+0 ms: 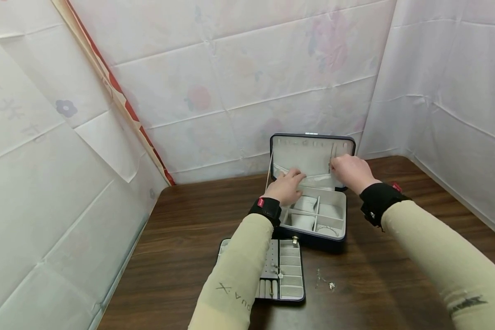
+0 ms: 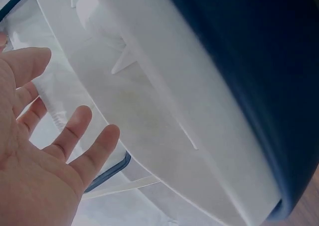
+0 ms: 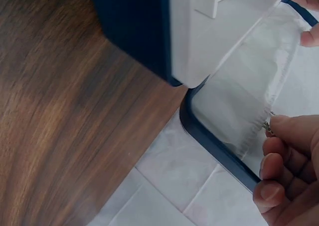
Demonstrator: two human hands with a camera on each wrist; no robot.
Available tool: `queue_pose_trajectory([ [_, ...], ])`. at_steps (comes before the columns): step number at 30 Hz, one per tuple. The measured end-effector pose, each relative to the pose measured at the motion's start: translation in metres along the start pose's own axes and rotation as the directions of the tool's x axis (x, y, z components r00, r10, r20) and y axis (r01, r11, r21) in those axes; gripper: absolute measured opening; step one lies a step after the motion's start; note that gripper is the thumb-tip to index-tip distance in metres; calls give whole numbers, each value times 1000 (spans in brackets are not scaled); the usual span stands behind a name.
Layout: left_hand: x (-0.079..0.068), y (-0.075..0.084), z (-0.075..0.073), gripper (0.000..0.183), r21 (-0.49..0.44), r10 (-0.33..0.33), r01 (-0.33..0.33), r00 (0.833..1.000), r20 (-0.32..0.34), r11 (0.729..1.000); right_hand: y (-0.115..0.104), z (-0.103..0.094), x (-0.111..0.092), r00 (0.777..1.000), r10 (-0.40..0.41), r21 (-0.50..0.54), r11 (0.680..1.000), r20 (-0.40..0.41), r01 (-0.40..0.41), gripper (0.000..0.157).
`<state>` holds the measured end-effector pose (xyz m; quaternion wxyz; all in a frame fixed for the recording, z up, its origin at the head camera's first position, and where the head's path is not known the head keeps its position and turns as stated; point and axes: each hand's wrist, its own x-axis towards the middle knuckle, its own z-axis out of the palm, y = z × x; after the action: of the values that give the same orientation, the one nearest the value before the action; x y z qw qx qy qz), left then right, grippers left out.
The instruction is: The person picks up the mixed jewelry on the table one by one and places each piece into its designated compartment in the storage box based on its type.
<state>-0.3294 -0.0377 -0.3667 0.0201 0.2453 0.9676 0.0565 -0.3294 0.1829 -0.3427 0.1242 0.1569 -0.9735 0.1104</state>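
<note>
A dark blue jewelry box (image 1: 344, 215) stands with its lid (image 1: 301, 156) raised, showing a pale lining. Along the lid's base runs a gathered fabric pocket (image 3: 239, 81). My right hand (image 1: 350, 170) is at the lid's right side, where thin strands hang from above. Between its thumb and index finger it pinches a small metallic end of a necklace (image 3: 267, 128), close to the pocket's gathered edge; most of the piece is hidden by the fingers. My left hand (image 1: 286, 188) hovers over the box's left part near the pocket, fingers spread and holding nothing.
A lift-out jewelry tray (image 1: 292, 300) with rings and small pieces lies in front of the box, partly under my left forearm. Loose jewelry (image 1: 332, 285) lies on the wooden table (image 1: 189, 229) to its right. Several compartments of the box hold pale cushions (image 1: 303, 222) and a bracelet (image 1: 327, 230).
</note>
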Motion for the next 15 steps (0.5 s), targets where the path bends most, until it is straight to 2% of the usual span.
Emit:
queue_pose_trajectory([
  [7,-4,-2,-6,66,10,13,-13,999,36,1000,1,1,-5,999,-35,22,999,-3,35,28],
  [15,-3,-14,0,72,-41,40,-37,996,80,998,2,3,-10,999,-45,47,998,-17,46,25],
])
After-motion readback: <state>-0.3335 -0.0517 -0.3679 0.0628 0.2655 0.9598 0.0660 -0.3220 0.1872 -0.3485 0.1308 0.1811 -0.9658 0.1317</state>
